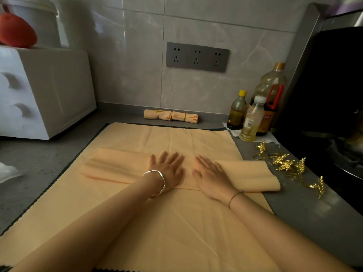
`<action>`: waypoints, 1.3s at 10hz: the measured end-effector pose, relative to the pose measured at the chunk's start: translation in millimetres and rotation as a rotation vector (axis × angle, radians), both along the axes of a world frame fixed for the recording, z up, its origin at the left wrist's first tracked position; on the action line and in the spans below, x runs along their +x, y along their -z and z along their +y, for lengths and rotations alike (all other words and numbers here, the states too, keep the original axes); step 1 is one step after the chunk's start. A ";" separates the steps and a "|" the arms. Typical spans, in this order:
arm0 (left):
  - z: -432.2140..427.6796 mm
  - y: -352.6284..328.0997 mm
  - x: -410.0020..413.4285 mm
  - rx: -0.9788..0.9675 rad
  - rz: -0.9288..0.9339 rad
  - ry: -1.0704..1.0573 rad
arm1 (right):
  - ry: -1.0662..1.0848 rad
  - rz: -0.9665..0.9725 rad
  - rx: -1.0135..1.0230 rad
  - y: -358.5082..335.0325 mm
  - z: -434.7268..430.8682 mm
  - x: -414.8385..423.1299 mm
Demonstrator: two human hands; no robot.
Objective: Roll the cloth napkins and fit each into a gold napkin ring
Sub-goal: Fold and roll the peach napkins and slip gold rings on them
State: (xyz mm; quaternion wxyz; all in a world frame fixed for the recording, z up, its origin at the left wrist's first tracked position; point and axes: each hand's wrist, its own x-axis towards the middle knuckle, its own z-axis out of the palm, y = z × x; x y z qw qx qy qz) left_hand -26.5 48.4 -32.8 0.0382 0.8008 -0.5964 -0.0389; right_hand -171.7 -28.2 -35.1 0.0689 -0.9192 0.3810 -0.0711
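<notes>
Dim kitchen corner, grey marbled wall tiles [206, 22], triple socket plate [197, 56], dark grey countertop [35, 160], white drawer unit [43, 89]

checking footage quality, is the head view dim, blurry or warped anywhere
Head view: dim overall, near black at the stove area; soft glare on the wall tiles; wide-angle bending at the edges; left hand, right hand and napkin fairly sharp.

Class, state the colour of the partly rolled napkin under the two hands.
The napkin is plain pale peach-orange, no pattern; the head view shows it best.
</notes>
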 end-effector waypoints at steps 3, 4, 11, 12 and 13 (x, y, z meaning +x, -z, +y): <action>-0.6 1.9 2.0 0.005 -0.024 0.008 | 0.176 0.046 0.075 -2.4 -44.3 -78.9; -0.4 1.4 1.0 0.003 -0.027 0.007 | 0.204 0.048 0.096 -3.0 -54.8 -101.1; 1.7 -1.1 -0.8 -0.004 -0.020 0.007 | 0.212 -0.184 0.095 -20.9 -107.2 -116.9; 1.3 -1.1 -1.0 0.000 -0.028 0.004 | 0.219 -0.245 0.217 -24.0 -108.6 -119.1; 1.0 -1.6 -1.0 0.003 -0.032 0.001 | 0.215 -0.266 0.202 -25.5 -111.1 -120.7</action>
